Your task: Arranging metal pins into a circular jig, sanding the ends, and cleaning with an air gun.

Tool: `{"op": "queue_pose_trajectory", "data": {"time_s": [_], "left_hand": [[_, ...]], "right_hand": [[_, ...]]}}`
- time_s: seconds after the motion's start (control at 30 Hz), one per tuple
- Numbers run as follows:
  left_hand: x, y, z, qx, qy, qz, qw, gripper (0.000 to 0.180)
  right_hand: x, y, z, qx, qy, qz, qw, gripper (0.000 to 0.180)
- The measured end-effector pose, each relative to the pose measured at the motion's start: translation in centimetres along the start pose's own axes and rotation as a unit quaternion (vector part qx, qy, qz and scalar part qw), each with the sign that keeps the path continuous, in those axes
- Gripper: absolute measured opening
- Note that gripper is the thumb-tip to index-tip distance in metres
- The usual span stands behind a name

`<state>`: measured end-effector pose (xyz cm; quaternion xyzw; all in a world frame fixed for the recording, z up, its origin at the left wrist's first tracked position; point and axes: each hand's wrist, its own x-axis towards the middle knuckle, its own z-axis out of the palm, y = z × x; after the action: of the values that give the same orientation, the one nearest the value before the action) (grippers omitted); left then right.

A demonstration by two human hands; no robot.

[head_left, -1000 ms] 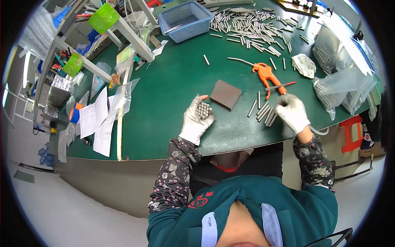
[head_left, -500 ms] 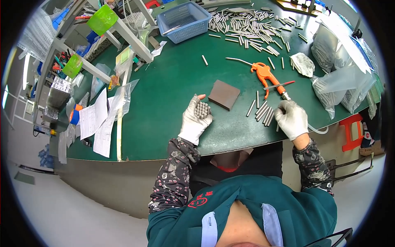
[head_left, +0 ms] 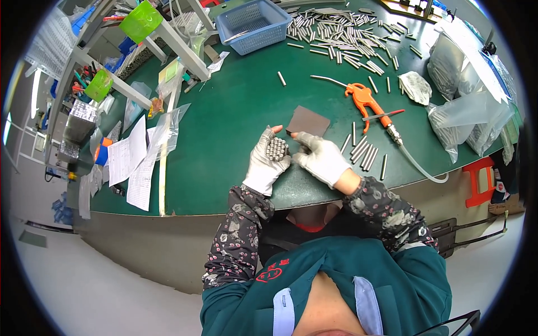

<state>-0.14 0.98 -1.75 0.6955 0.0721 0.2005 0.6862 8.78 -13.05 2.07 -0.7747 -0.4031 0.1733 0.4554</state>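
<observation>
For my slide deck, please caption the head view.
Gloved left hand holds bundled metal pins, the right hand close beside it.

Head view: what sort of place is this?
Probably a factory or workshop bench: loose metal pins lie heaped on a green table, with an orange air gun and bags of similar metal pieces nearby.

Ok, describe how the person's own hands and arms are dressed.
The left hand and right hand wear whitish gloves, each leaving a fingertip bare. Dark oversleeves with a pale and pink floral print cover the forearms; above them come the sleeves of a dark teal top.
</observation>
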Motion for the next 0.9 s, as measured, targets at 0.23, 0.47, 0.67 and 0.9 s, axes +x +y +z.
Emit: {"op": "queue_pose_trajectory", "data": {"time_s": [0.23, 0.47, 0.67, 0.9], "left_hand": [[-0.5, -0.5, -0.4, 0.02, 0.002, 0.016, 1.0, 0.074], [-1.3, -1.5, -2.5, 0.407, 0.068, 0.143, 0.9, 0.063], [-1.5, -0.8, -2.2, 0.307, 0.023, 0.106, 0.945, 0.052], [-1.3, -0.8, -2.4, 0.287, -0.007, 0.081, 0.954, 0.047]], "right_hand": [[1.1, 0.8, 2.4, 0.086, 0.001, -0.058, 0.995, 0.032], [1.1, -0.4, 2.7, 0.083, -0.036, -0.046, 0.995, 0.034], [0.9, -1.0, 2.7, 0.07, -0.029, -0.04, 0.996, 0.037], [1.0, -0.4, 3.2, 0.084, -0.011, -0.041, 0.996, 0.04]]}}
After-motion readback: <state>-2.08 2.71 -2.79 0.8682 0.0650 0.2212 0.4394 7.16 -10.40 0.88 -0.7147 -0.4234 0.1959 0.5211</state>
